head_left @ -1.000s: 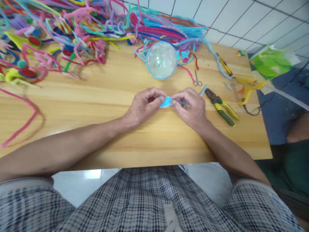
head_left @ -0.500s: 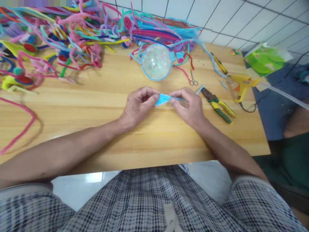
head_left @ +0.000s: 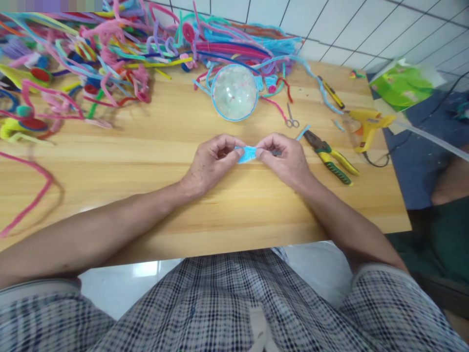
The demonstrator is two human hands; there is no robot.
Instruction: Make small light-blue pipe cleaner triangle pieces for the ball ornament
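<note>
"While the blue piece (head_left: 247, 155) is pinched by left hand (head_left: 205, 164) and right hand (head_left: 289, 161), where is it held?"

"Between the table's (head_left: 227, 220) near and far edges, left of the pliers (head_left: 321, 146). Probably light, soft, bendable; best gripped by its ends."

Fingers of both hands (head_left: 276, 159) pinch a blue piece (head_left: 247, 154) (pliers (head_left: 330, 155) lie nearby).

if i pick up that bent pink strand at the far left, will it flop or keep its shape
The pink strand probably keeps its shape, since it holds a clear bend. It looks thin and fuzzy, so likely light and not slippery. Its shadow falls apart from it, so part may sit off the table and rock if pushed.
</note>
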